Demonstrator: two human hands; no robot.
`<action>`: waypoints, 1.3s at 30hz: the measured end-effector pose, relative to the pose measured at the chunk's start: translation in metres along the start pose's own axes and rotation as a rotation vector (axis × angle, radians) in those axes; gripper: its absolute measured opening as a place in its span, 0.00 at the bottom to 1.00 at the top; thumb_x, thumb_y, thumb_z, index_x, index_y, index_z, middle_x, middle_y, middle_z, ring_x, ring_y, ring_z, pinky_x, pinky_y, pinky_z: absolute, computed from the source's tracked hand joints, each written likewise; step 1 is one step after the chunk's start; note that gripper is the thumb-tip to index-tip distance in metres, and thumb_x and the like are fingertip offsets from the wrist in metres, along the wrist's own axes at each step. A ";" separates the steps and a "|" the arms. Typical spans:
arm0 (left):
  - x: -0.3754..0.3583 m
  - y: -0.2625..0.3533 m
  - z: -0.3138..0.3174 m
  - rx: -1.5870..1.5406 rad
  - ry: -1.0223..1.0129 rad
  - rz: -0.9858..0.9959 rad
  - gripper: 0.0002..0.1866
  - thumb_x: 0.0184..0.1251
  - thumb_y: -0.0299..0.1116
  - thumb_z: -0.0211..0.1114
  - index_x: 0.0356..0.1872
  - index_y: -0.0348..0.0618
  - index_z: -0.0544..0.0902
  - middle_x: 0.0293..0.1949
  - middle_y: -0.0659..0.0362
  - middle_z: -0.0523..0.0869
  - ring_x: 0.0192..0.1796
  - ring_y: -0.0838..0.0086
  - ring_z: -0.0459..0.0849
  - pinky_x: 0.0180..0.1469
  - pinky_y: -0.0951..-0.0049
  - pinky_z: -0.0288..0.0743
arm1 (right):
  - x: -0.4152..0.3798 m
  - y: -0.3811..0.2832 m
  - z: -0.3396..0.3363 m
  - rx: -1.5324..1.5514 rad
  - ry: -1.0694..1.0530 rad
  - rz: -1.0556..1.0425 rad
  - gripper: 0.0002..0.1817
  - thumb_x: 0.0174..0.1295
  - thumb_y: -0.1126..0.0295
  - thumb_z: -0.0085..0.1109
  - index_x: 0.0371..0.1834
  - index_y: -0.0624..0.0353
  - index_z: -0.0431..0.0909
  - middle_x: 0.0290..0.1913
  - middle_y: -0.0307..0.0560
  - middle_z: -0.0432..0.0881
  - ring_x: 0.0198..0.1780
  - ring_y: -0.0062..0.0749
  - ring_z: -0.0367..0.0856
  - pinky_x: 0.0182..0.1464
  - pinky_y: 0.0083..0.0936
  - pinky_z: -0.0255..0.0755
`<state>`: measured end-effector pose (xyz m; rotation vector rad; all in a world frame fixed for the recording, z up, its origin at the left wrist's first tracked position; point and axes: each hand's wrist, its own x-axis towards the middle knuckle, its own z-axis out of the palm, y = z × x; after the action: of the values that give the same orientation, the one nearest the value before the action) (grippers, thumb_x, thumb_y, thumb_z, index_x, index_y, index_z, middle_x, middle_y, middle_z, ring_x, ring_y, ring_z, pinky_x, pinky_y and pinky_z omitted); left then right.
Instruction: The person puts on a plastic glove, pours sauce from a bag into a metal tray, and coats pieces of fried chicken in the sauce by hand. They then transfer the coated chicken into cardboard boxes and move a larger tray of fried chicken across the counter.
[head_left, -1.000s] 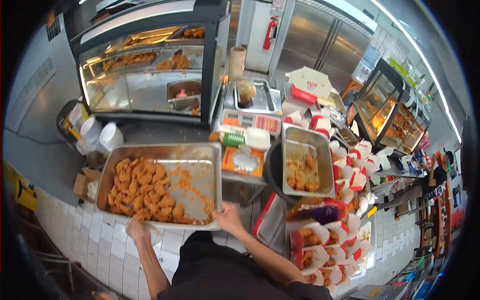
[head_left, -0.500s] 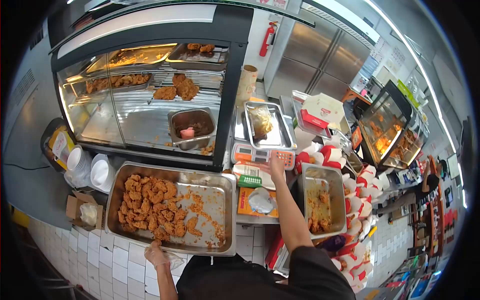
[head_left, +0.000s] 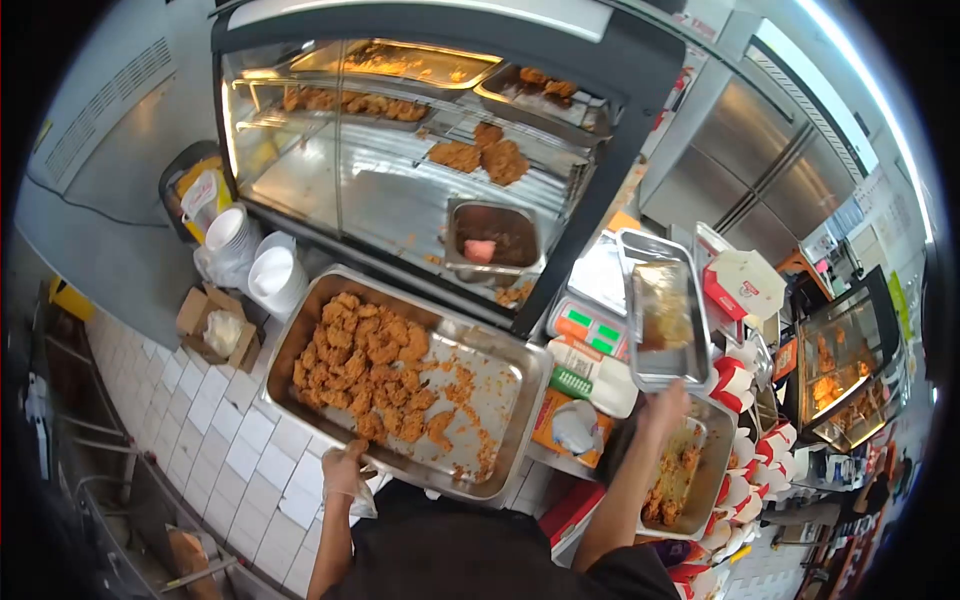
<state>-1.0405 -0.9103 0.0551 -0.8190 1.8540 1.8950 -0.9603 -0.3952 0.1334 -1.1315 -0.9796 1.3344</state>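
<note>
My right hand point(head_left: 667, 405) grips the near edge of a small steel tray point(head_left: 641, 368), which holds a blurred yellowish clear-wrapped thing point(head_left: 665, 290). Left of that tray is a scale point(head_left: 590, 325) with lit green displays. My left hand point(head_left: 343, 470), in a clear plastic glove, is at the near rim of a large steel pan point(head_left: 480, 488); its fingers are curled, and what they hold, if anything, is hidden. Fried chicken pieces point(head_left: 365, 365) are heaped in the pan's left part, with crumbs to the right.
A glass warming cabinet point(head_left: 340, 180) stands behind the pan. White cups point(head_left: 277, 275) and a small cardboard box point(head_left: 217, 325) are on the left. To the right are a deep steel pan point(head_left: 715, 450) with chicken bits and many red-and-white cartons point(head_left: 733, 385).
My right hand has gone from the scale's keypad to the small tray's near edge. That tray has moved right, off the scale, uncovering its displays. The view has swung left.
</note>
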 end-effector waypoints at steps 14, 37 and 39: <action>0.034 0.021 -0.047 0.193 -0.265 0.019 0.31 0.57 0.51 0.73 0.32 0.22 0.83 0.27 0.48 0.85 0.27 0.67 0.86 0.30 0.71 0.81 | -0.248 -0.071 -0.073 -0.330 -0.470 0.046 0.07 0.66 0.70 0.54 0.35 0.62 0.78 0.29 0.38 0.77 0.32 0.22 0.74 0.39 0.22 0.70; 0.038 0.026 -0.058 0.138 -0.667 0.017 0.21 0.65 0.42 0.70 0.41 0.27 0.83 0.36 0.53 0.87 0.37 0.73 0.86 0.40 0.76 0.80 | -0.357 0.151 0.292 0.179 -0.648 0.387 0.28 0.71 0.53 0.56 0.53 0.73 0.65 0.55 0.67 0.73 0.50 0.48 0.82 0.53 0.41 0.82; 0.042 0.023 -0.057 0.112 -0.679 -0.001 0.21 0.66 0.41 0.70 0.42 0.27 0.83 0.37 0.52 0.87 0.38 0.73 0.86 0.40 0.75 0.80 | -0.337 0.125 0.274 -0.004 -0.989 0.482 0.30 0.70 0.54 0.59 0.62 0.69 0.67 0.58 0.67 0.76 0.52 0.45 0.83 0.52 0.33 0.80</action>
<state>-1.0783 -0.9743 0.0484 -0.1009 1.4986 1.7465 -1.2655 -0.7273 0.0998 -0.6861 -1.4363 2.3866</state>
